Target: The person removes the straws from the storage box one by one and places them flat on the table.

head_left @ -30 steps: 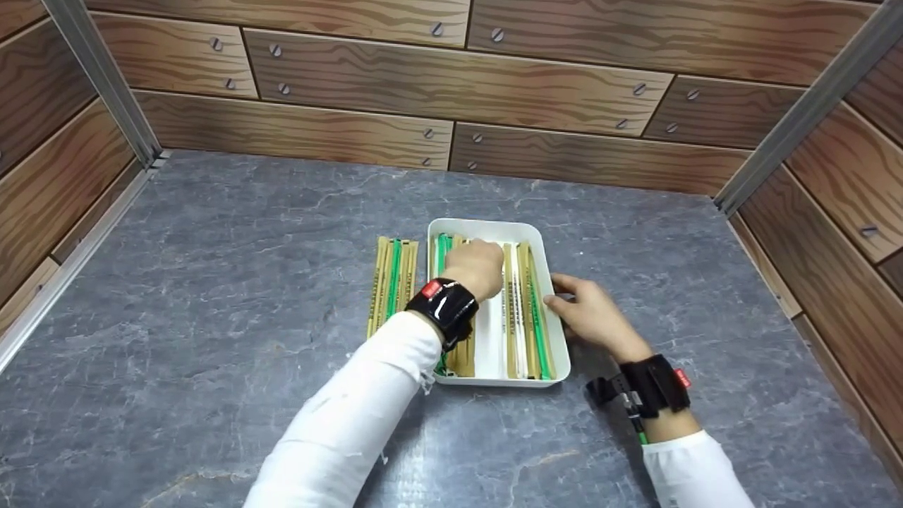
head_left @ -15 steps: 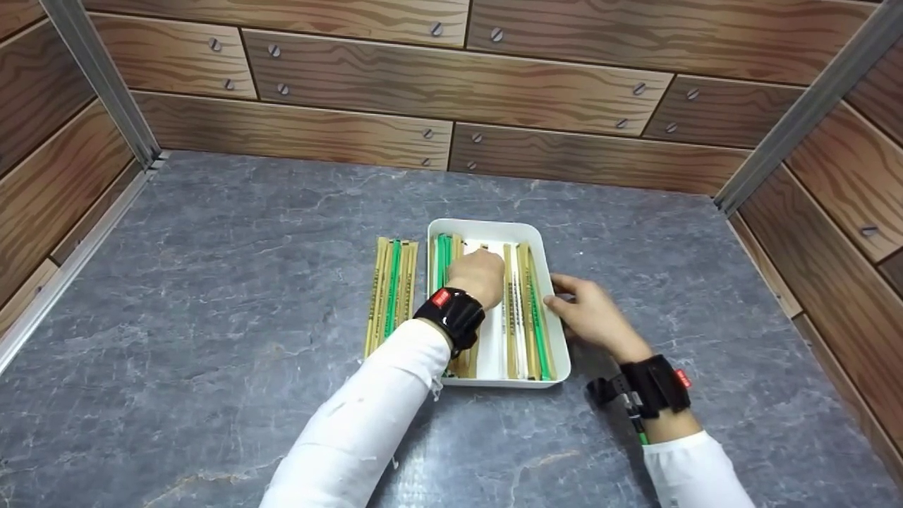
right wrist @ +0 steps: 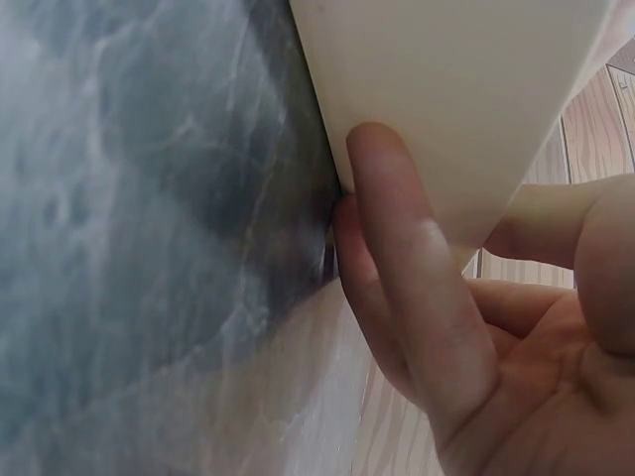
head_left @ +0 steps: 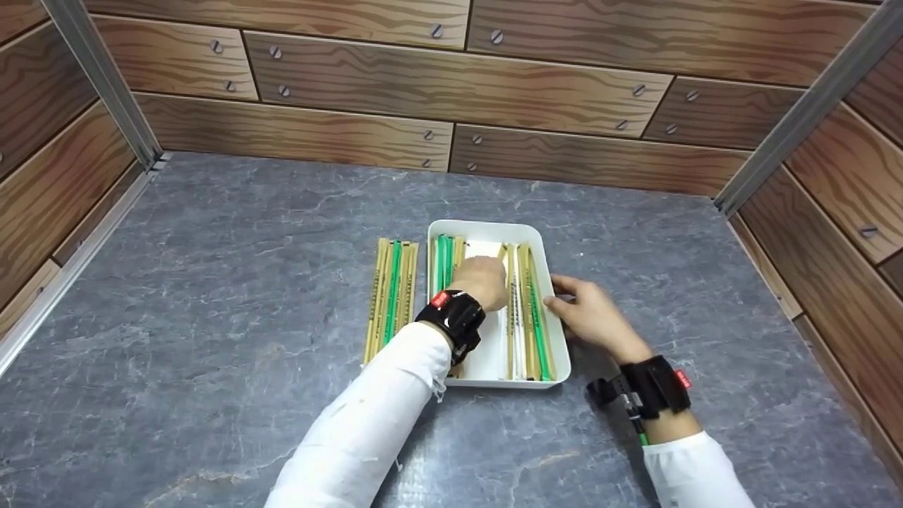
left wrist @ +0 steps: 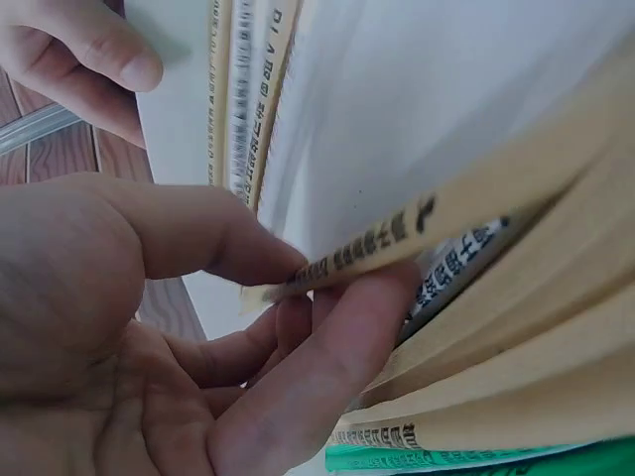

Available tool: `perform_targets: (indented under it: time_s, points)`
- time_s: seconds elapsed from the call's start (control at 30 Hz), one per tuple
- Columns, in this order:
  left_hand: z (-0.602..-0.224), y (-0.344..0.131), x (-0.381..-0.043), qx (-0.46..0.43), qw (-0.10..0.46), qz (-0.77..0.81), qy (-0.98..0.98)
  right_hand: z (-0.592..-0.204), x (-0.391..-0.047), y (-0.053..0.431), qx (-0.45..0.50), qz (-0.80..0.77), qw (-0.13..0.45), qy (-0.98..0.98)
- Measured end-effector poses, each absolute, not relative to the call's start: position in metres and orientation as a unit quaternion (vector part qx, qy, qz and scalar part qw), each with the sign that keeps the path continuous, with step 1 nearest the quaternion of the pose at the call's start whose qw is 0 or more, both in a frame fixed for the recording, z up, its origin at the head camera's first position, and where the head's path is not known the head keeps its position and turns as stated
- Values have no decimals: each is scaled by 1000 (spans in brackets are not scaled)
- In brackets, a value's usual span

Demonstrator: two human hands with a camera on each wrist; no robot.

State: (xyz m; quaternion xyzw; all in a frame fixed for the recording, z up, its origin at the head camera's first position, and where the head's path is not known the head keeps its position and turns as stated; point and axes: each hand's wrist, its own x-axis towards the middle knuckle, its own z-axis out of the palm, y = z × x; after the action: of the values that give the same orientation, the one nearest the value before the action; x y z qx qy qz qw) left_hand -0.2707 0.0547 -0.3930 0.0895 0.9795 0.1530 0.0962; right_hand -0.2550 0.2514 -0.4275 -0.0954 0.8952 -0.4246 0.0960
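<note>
A white rectangular tray [head_left: 483, 363] holds several long straws in tan, green and white paper sleeves. Inside it, my left hand [head_left: 482, 279] pinches a tan paper-wrapped straw [left wrist: 466, 206] near one end, between thumb and fingers. That straw slants in the left wrist view, above other tan straws [left wrist: 556, 347]. Bare tray floor shows between the left group and the white straw [head_left: 520, 310] on the right. My right hand [head_left: 596, 314] grips the tray's right wall, its fingers [right wrist: 407, 248] against the outside and its thumb at the rim.
A flat row of tan straws [head_left: 375, 303] with a green straw [head_left: 392, 289] among them lies on the grey marbled table [head_left: 247, 296], just left of the tray. Wood-patterned panels [head_left: 451, 77] wall in the back and sides.
My left hand has shifted slightly toward me and right inside the tray. A tan straw's tip now shows slanting beside the right-hand group. The right hand and tray stay put.
</note>
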Motion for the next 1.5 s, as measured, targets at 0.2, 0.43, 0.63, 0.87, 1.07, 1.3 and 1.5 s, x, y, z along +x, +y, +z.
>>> perform_targets:
  time_s: [0.2,0.43,0.63,0.87,1.07,1.3,1.5]
  points:
    - [-387,54,-270,50,100,196,974,-428,-256,253,-101,-419,89,898]
    - [-373,44,-270,56,105,252,960,-428,-256,254,-102,-409,87,903]
    - [-355,19,-265,65,107,326,937,-429,-256,253,-99,-414,91,900]
    - [-342,-22,-259,55,113,472,873,-429,-256,252,-97,-421,91,897]
    - [-339,-61,-254,33,118,569,813,-429,-256,251,-91,-415,92,900]
    - [-347,-102,-251,-6,103,589,802,-428,-256,251,-88,-422,94,898]
    - [-366,-130,-248,-24,88,548,832,-428,-255,250,-89,-427,95,895]
